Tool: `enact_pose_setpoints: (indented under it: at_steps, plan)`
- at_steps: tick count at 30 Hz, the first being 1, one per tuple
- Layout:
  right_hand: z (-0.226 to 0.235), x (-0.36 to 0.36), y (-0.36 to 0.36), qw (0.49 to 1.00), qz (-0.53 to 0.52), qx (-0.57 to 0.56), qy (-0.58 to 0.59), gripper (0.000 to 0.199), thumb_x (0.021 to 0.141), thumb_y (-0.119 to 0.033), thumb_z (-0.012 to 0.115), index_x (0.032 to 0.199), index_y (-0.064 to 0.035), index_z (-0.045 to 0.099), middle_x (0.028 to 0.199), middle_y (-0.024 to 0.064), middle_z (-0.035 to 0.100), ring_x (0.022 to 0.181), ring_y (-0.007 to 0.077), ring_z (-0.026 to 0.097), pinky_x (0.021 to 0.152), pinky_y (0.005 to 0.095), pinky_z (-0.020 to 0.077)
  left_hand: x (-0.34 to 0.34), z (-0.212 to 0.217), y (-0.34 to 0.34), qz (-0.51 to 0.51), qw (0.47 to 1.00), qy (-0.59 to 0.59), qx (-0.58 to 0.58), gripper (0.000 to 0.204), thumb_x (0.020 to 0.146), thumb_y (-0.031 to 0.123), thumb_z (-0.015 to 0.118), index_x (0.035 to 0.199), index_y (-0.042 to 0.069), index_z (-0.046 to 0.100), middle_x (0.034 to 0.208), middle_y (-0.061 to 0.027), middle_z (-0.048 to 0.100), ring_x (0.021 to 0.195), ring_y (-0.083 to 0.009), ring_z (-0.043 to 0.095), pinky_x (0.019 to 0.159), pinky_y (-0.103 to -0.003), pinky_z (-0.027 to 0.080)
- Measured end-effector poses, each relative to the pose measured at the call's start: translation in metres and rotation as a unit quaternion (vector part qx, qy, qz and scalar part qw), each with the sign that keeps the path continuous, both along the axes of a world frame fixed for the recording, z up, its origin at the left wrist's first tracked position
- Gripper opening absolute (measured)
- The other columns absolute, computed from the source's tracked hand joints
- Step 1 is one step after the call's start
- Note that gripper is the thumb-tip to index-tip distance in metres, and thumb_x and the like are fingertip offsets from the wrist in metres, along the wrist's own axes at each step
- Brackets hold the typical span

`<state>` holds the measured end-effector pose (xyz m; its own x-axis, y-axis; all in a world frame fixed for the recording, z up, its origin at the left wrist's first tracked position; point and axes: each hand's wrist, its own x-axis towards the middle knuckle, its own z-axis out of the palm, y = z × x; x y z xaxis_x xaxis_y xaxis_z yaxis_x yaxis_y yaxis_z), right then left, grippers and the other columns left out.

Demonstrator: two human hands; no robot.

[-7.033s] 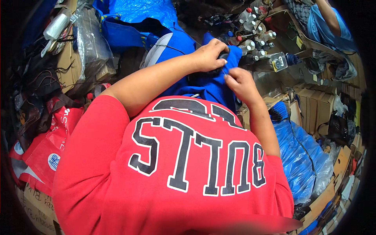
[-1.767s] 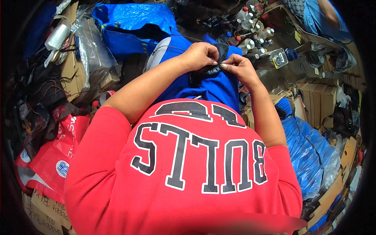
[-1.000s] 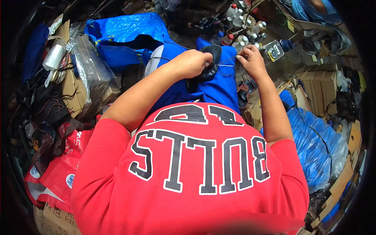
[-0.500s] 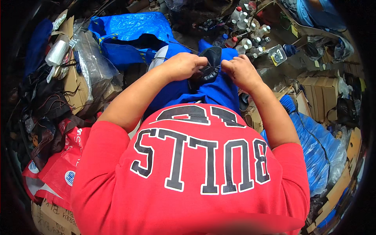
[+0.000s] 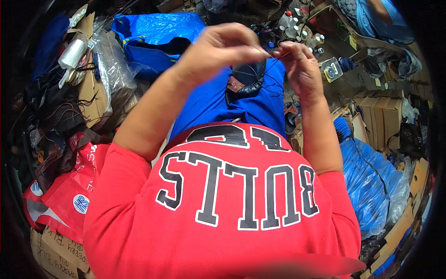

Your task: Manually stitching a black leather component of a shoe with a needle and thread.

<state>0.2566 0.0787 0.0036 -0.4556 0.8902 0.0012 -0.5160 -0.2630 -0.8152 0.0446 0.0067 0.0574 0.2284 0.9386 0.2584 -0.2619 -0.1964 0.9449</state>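
Both hands are lifted above my lap, their fingertips close together. My left hand (image 5: 226, 45), blurred by motion, pinches what looks like a thin dark thread (image 5: 265, 74). The thread's strands hang in loops below the fingers. My right hand (image 5: 299, 65) has thumb and forefinger closed on the same thread, with its other fingers loosely curled. Under the hands, a black leather piece (image 5: 253, 89) with a gathered edge and a brownish inside, perhaps a shoe upper, rests on my blue trousers (image 5: 200, 109). Neither hand touches it. The left hand partly hides its far side.
Beyond my knees lies a blue bag (image 5: 162, 29). Several bottles (image 5: 292, 30) and a clear container (image 5: 331, 69) stand at the far right. Cardboard boxes (image 5: 378, 116) and a blue plastic bundle (image 5: 371, 181) are on the right. A red bag (image 5: 69, 190) lies on the left.
Both hands have risen off the black leather piece and come closer together. The thread now shows between them. The leather piece has stayed on my lap, more of it uncovered.
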Motion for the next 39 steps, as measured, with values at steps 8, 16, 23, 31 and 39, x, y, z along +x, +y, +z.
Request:
enact_pose_setpoints:
  at_steps: [8,16,23,31,39]
  plan:
    - [0.005,0.036,-0.041,0.807,0.186,0.253,-0.500,0.018,0.087,-0.020,0.057,0.097,-0.0047,0.061,0.081,0.0060,0.063,0.072,0.0141,0.057,0.068,0.0268,0.0456,-0.035,-0.052,-0.039,0.002,0.880,0.473,0.038,0.011,0.080,0.013,0.064,0.085,0.003,0.060,0.077,-0.0083,0.059,0.072,-0.0210,0.059,0.064,-0.033,0.047]
    - [0.012,0.366,0.002,0.496,-0.111,0.108,-0.855,0.029,0.084,-0.024,0.054,0.109,-0.0112,0.064,0.102,0.0121,0.065,0.096,0.0247,0.061,0.083,0.0316,0.0447,-0.338,0.078,-0.093,0.495,0.498,0.712,-0.016,0.028,0.081,0.029,0.062,0.101,0.009,0.065,0.100,-0.0120,0.063,0.092,-0.0239,0.061,0.080,-0.031,0.046]
    - [-0.018,0.346,0.012,0.566,-0.109,0.103,-0.811,0.045,0.082,-0.015,0.050,0.126,-0.0220,0.052,0.112,0.0147,0.061,0.103,0.0227,0.059,0.085,0.0317,0.0439,-0.299,0.000,-0.071,0.483,0.718,0.496,-0.067,0.028,0.080,0.005,0.056,0.106,0.007,0.064,0.095,-0.0074,0.065,0.086,-0.0155,0.061,0.075,-0.025,0.046]
    - [-0.037,0.046,-0.042,0.881,0.163,0.064,-0.439,0.029,0.086,-0.026,0.061,0.105,-0.0035,0.061,0.096,0.0019,0.060,0.089,0.0090,0.051,0.080,0.0243,0.0412,-0.020,-0.070,-0.030,0.041,0.863,0.496,-0.082,0.030,0.081,0.017,0.063,0.110,0.009,0.061,0.098,-0.0121,0.065,0.092,-0.0278,0.061,0.082,-0.034,0.047]
    - [-0.057,0.123,-0.013,0.911,0.048,-0.025,-0.409,0.021,0.086,-0.026,0.060,0.072,-0.0107,0.057,0.065,-0.0059,0.040,0.059,0.0049,0.035,0.053,0.0214,0.0283,-0.129,-0.094,-0.056,0.132,0.910,0.315,-0.236,0.023,0.084,0.025,0.060,0.076,0.003,0.063,0.065,-0.0003,0.058,0.062,-0.0100,0.049,0.060,-0.027,0.040]
